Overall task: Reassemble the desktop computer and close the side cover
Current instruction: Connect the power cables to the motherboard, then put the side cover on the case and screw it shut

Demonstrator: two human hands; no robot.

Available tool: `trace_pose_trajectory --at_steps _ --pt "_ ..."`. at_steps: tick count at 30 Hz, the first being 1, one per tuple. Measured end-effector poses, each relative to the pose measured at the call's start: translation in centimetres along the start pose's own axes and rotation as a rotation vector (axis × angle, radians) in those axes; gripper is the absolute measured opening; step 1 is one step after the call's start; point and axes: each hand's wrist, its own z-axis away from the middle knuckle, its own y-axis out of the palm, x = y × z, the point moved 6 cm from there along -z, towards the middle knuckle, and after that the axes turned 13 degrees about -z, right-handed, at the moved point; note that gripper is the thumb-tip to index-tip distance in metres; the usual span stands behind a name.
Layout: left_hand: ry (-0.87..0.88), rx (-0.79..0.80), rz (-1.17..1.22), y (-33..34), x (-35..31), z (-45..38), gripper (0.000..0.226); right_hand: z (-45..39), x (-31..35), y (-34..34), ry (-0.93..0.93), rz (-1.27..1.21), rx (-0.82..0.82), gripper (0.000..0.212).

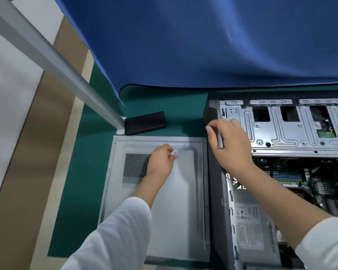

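Note:
The open desktop case (pixel 281 133) lies on its side at the right, its drive cage, motherboard and power supply (pixel 256 227) exposed. The grey side cover (pixel 180 201), inner face up with a perforated vent patch, lies flat to the left of the case. My left hand (pixel 161 160) hovers over the cover's upper middle and pinches a small silver screw (pixel 174 152) between its fingertips. My right hand (pixel 230 141) is at the case's near-left corner and grips a slim grey screwdriver (pixel 220 140), its shaft pointing down.
A black oblong object (pixel 144 122) lies on the green mat (pixel 86 172) behind the cover, beside a grey metal frame post (pixel 53 61). A blue cloth (pixel 203 45) hangs at the back. The table's left edge drops to a tan floor.

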Motion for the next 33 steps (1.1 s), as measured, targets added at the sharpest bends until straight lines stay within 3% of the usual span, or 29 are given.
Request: trace_pose_trajectory --at_steps 10,15,23,29,33 --pt "0.077 -0.040 -0.089 0.8 -0.1 -1.7 0.007 0.0 0.2 0.0 -0.008 0.012 0.016 0.011" --pt "0.121 -0.200 -0.031 -1.8 -2.0 -3.9 0.010 0.0 0.1 0.1 -0.009 0.011 0.005 0.010" --pt "0.092 -0.187 -0.307 -1.8 -3.9 -8.3 0.018 0.0 0.1 0.2 -0.019 -0.001 -0.004 0.013" --pt "0.138 -0.185 -0.089 -2.6 -1.8 -5.0 0.031 -0.1 0.0 0.2 -0.028 -0.007 -0.007 0.013" --pt "0.061 -0.256 -0.008 -3.6 3.0 1.9 0.023 0.0 0.3 0.2 -0.021 -0.026 0.018 0.020"
